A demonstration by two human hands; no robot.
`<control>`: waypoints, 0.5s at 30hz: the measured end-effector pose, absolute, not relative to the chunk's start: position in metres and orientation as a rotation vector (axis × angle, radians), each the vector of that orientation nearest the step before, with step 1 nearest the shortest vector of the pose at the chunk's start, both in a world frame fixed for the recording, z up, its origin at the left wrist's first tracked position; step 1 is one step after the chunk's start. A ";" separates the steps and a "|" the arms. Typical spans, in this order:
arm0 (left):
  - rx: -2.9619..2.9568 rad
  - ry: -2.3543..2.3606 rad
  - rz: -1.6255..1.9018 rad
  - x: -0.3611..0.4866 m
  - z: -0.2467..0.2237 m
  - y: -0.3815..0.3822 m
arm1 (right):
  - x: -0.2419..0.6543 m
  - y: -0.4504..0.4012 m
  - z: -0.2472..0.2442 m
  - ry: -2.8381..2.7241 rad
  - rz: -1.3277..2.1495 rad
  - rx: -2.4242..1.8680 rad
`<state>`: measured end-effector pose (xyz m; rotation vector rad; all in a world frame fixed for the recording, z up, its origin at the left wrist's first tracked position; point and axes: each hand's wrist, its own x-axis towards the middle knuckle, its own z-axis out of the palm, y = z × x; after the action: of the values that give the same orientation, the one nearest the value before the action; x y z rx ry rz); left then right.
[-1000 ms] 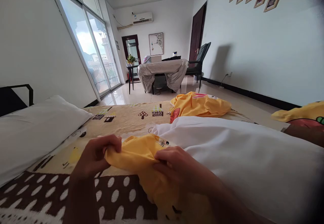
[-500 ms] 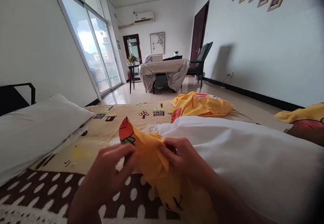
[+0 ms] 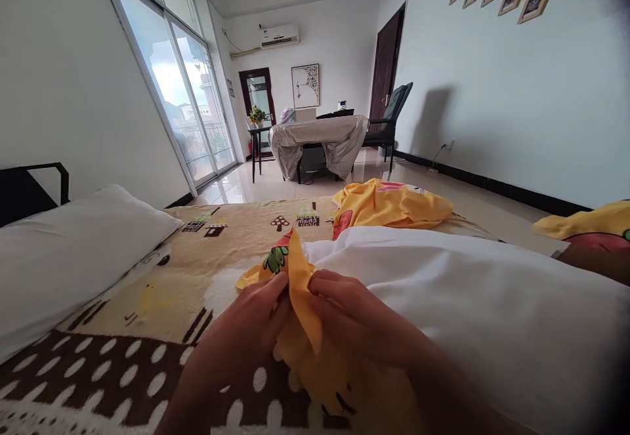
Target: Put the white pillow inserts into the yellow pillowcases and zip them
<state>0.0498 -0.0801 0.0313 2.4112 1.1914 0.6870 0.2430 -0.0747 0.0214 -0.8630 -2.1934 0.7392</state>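
A yellow fabric cover (image 3: 299,277) with a carrot print and dark line drawings is bunched up in front of me. My left hand (image 3: 253,320) pinches its left side, close to the green carrot leaves. On the other side, my right hand (image 3: 352,310) grips the same cover with bent fingers. Between the hands a strip of yellow cloth stands up in a fold. The fingertips are partly hidden by the cloth. Just right of my hands lies a large white padded piece (image 3: 472,290), partly behind my right forearm.
A patterned beige and brown blanket (image 3: 236,225) covers the bed. A white pillow (image 3: 98,238) lies at left. Yellow printed cloth (image 3: 394,204) lies crumpled at the bed's far edge, with more yellow fabric (image 3: 590,218) at far right. Beyond stand a covered table (image 3: 319,130) and a black chair (image 3: 391,117).
My left hand has moved right and closed on the cover. The carrot corner has folded over to the right, and a yellow strip now rises between the hands. My right hand stays nearly in place.
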 end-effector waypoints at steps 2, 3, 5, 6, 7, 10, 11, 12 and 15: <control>2.438 1.172 0.667 0.048 0.031 -0.080 | 0.244 -0.076 0.024 -2.182 0.763 -0.829; 2.446 1.159 0.656 0.048 0.030 -0.079 | 0.245 -0.077 0.025 -2.168 0.777 -0.815; 2.445 1.127 0.641 0.048 0.030 -0.078 | 0.245 -0.078 0.025 -2.130 0.792 -0.805; 2.442 1.121 0.642 0.049 0.031 -0.077 | 0.244 -0.078 0.025 -2.111 0.786 -0.814; 2.437 1.125 0.644 0.051 0.031 -0.076 | 0.244 -0.078 0.024 -2.098 0.771 -0.830; 2.402 1.186 0.651 0.054 0.031 -0.076 | 0.243 -0.079 0.021 -2.102 0.695 -0.895; 2.385 1.212 0.655 0.055 0.031 -0.076 | 0.243 -0.080 0.020 -2.112 0.666 -0.914; 2.371 1.233 0.661 0.055 0.031 -0.076 | 0.242 -0.080 0.019 -2.118 0.638 -0.929; 2.329 1.283 0.695 0.057 0.030 -0.074 | 0.242 -0.082 0.019 -2.099 0.565 -0.932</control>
<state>0.0566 -0.0739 0.0299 2.3286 1.2835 0.6952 0.2416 -0.0824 0.0186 -0.9322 -2.0985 0.5652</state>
